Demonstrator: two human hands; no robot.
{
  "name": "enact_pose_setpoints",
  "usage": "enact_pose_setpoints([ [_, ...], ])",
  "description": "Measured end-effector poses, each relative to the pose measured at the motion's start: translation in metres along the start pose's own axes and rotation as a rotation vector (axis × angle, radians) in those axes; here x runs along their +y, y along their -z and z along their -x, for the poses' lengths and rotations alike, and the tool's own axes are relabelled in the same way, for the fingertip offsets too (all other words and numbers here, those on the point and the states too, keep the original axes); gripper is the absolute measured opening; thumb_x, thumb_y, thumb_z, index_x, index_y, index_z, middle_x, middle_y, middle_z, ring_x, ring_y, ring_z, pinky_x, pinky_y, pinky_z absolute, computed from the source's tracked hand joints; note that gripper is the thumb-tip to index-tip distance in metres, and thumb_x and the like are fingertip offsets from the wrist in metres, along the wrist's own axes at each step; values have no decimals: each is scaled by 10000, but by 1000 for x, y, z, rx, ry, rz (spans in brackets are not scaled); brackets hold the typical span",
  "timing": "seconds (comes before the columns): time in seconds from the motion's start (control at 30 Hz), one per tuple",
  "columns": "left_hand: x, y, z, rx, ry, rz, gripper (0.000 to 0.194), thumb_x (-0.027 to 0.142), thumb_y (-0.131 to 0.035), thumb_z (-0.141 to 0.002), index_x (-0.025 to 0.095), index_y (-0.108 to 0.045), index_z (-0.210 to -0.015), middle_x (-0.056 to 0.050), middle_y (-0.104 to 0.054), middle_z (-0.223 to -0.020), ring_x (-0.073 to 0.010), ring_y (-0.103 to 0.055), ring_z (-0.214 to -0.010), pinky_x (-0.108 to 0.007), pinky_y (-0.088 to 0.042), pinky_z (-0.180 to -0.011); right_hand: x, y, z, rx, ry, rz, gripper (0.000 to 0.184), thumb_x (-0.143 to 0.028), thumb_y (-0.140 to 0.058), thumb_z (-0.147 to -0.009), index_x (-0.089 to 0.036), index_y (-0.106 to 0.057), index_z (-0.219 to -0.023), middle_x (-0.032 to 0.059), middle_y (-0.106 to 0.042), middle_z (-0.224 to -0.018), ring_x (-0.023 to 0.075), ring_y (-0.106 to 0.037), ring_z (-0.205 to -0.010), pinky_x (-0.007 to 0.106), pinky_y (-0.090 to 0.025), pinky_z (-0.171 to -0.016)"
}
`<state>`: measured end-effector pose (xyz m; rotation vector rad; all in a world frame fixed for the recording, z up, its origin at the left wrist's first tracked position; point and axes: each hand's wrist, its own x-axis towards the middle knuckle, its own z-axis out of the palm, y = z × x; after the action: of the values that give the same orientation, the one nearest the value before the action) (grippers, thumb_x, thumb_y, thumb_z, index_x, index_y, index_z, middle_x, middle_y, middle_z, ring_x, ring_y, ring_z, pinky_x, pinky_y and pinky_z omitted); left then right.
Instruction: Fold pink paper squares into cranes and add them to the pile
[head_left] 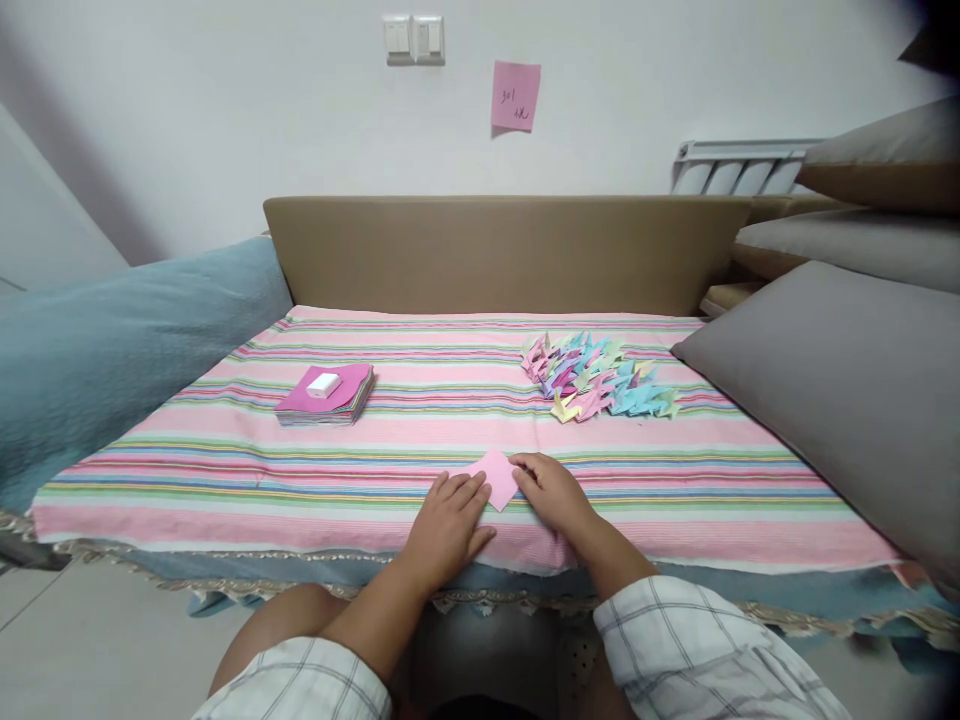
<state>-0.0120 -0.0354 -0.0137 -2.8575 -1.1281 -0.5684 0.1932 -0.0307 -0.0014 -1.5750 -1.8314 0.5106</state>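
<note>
A small piece of pink paper, folded into a diamond-like shape, lies on the striped cloth in front of me. My left hand rests flat on its left part, fingers stretched out and covering that side. At the paper's right edge, my right hand pinches the corner between thumb and forefinger. Beyond my right hand sits a cluster of folded paper cranes in pink, blue, yellow, green and purple.
A stack of coloured paper with a small white block on top lies to the left. Grey cushions pile up at the right. A brown backrest runs along the back, and a blue-covered armrest borders the left.
</note>
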Motion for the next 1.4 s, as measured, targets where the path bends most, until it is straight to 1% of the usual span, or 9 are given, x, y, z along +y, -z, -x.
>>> enact_pose_setpoints([
  [0.27, -2, 1, -2, 46, 80, 83, 512, 512, -568, -778, 208, -540, -1188, -128, -537, -1287, -283, -437, -1221, -563, -184, -1070, -2, 0, 4, -124, -28, -150, 268, -347, -453, -831, -186, -647, -739, 4, -663, -734, 152, -568, -685, 243, -398, -634],
  [0.43, -5, 0, -3, 28, 72, 130, 317, 389, -554, -817, 208, -581, -1076, -109, -551, -1272, -251, -447, -1212, -511, -256, -1056, 2, 0, 1, -33, -12, -85, 208, -281, -493, -806, -189, -661, -887, 35, -660, -856, 171, -577, -816, 280, -428, -756],
  [0.57, -8, 7, -3, -10, 16, 158, 272, 351, -533, -830, 212, -585, -1059, -95, -535, -1291, -232, -437, -1226, -478, -269, -1063, 4, -4, -2, 1, 141, -36, 250, -205, -489, -817, -207, -657, -1002, 60, -632, -1093, 187, -523, -1063, 334, -359, -955],
  [0.77, -20, 11, -4, 106, 4, 96, 222, 277, -499, -845, 224, -632, -1015, -91, -535, -1279, -244, -450, -1189, -461, -360, -991, 3, -8, 0, -98, 206, 16, 209, -220, -516, -821, -225, -680, -949, 40, -672, -983, 191, -568, -957, 338, -389, -882],
  [0.93, -35, 7, -3, 210, 115, 58, 259, 135, -482, -802, 231, -684, -933, -84, -546, -1250, -225, -529, -1047, -408, -444, -896, -4, -7, 4, -124, 227, 41, 174, -243, -524, -832, -230, -690, -881, 16, -689, -883, 171, -591, -888, 300, -380, -839],
  [1.07, -33, 6, -2, 161, 183, 71, 349, 67, -453, -737, 207, -676, -967, -78, -592, -1168, -214, -549, -1014, -383, -455, -898, -14, -11, 8, -152, 238, 56, 174, -236, -514, -844, -240, -687, -853, -10, -703, -832, 156, -610, -829, 301, -355, -822],
  [1.2, -23, 7, -1, 124, 192, 51, 325, 249, -525, -790, 198, -615, -1098, -94, -574, -1219, -253, -522, -1076, -443, -411, -945, -15, -18, 9, -106, 268, 51, 174, -250, -508, -856, -232, -680, -856, 0, -690, -782, 157, -601, -778, 319, -358, -811],
  [1.33, -20, 6, -2, 63, 166, 47, 319, 282, -527, -815, 258, -585, -1128, -56, -538, -1293, -260, -479, -1147, -512, -325, -1001, -6, -18, 4, 82, 263, 63, 152, -251, -574, -811, -225, -677, -920, 61, -644, -1036, 213, -543, -1005, 363, -364, -877],
  [1.4, -22, 5, -3, 43, 164, 59, 317, 261, -507, -829, 273, -575, -1138, -46, -518, -1318, -253, -465, -1173, -518, -297, -1018, -1, -17, 1, 36, 283, 47, 150, -236, -590, -801, -236, -677, -923, 53, -633, -1076, 211, -539, -1017, 369, -372, -887],
])
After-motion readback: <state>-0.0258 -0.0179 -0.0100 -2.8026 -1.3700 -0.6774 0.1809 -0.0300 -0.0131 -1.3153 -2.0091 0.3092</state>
